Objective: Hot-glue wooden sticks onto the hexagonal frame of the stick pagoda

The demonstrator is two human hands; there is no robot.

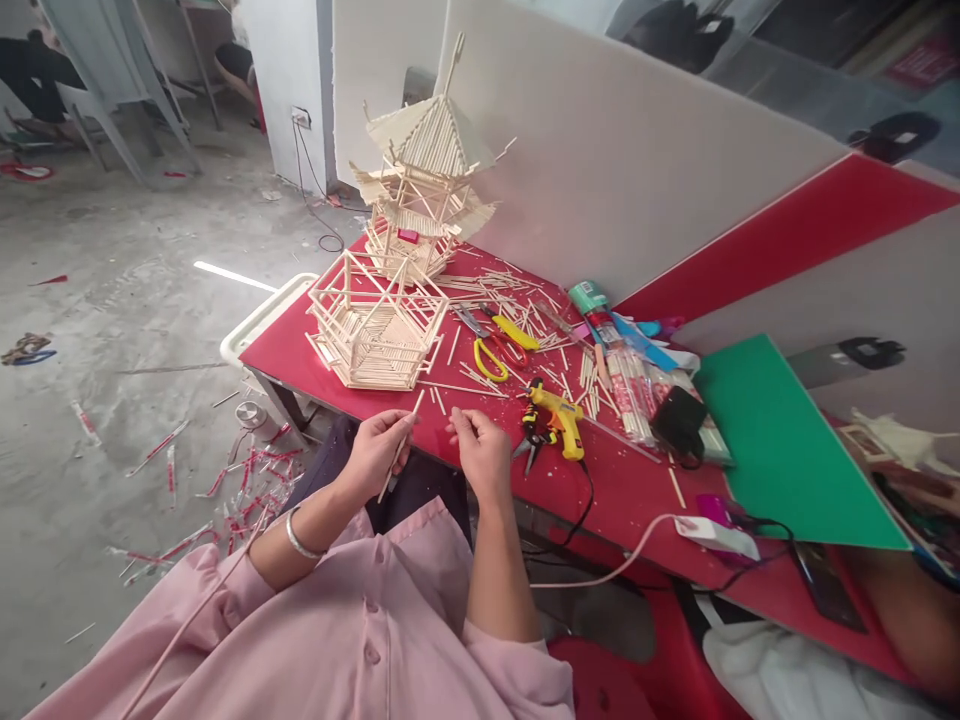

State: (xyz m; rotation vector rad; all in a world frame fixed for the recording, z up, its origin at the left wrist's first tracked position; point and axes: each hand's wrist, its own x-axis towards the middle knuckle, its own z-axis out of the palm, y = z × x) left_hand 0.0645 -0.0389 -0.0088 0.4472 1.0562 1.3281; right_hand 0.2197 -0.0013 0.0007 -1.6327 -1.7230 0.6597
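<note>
My left hand [377,452] is closed around a thin wooden stick [401,445] that slants up toward the table edge. Just to its right, my right hand [480,450] has its fingers curled in a pinch; what it holds is too small to make out. Both hands hover at the near edge of the red table [630,480]. In front of them stands a hexagonal stick frame [375,325], and behind that a taller stick pagoda model [424,190]. Right of my right hand lies a yellow glue gun [561,418].
Loose sticks, yellow-handled scissors [499,345] and small pliers [531,432] are scattered on the table. A bundle of packed sticks [630,385], a black adapter [679,420] and a green sheet [780,440] lie to the right. White boards stand behind. Red wrappers litter the floor [90,330] at left.
</note>
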